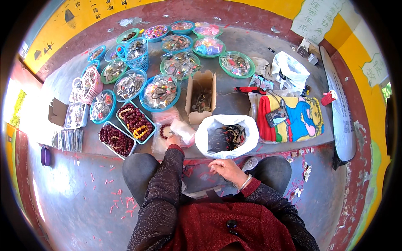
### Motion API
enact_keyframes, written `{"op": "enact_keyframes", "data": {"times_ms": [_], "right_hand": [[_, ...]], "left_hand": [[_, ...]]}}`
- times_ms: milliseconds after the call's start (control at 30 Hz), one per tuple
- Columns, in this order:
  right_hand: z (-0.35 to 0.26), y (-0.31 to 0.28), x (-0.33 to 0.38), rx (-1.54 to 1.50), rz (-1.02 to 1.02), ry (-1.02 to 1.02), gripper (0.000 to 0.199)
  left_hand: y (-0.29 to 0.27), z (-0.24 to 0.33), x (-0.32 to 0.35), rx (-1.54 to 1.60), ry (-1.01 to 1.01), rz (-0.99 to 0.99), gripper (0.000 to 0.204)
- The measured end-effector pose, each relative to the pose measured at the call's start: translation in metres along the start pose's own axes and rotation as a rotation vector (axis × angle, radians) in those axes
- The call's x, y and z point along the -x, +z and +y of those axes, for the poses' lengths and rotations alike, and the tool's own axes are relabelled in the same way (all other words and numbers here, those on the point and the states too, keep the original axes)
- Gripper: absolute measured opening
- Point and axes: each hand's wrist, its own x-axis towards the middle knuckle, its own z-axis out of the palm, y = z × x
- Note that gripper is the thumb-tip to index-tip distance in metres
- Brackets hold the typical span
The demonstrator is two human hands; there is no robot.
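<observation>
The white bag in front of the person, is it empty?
No, the white bag stands open and holds a heap of dark bracelets.

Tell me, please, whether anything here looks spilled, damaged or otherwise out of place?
Yes: small red scraps lie strewn over the floor by the person's knee, and the wall paint at right is flaking. The baskets and trays of beads stand orderly.

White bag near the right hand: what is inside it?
The white bag lies open, showing a tangle of dark bracelets with some brown and pale ones. Whatever sits beneath that top layer is covered.
</observation>
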Motion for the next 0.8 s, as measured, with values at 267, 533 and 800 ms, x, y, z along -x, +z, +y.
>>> {"op": "enact_keyframes", "data": {"times_ms": [267,533,800], "right_hand": [[-0.005,-0.002,0.002,-0.007,-0.005,0.026,0.026],[0.000,-0.004,-0.001,0.037,-0.007,0.002,0.025],[0.000,-0.002,-0.001,0.062,0.062,-0.059,0.023]], "left_hand": [[0.037,0.056,0.052,0.466,-0.088,0.052,0.016],[0.049,0.051,0.036,0.365,-0.213,-0.091,0.026],[0.008,0.040,0.011,0.058,0.167,-0.004,0.019]]}}
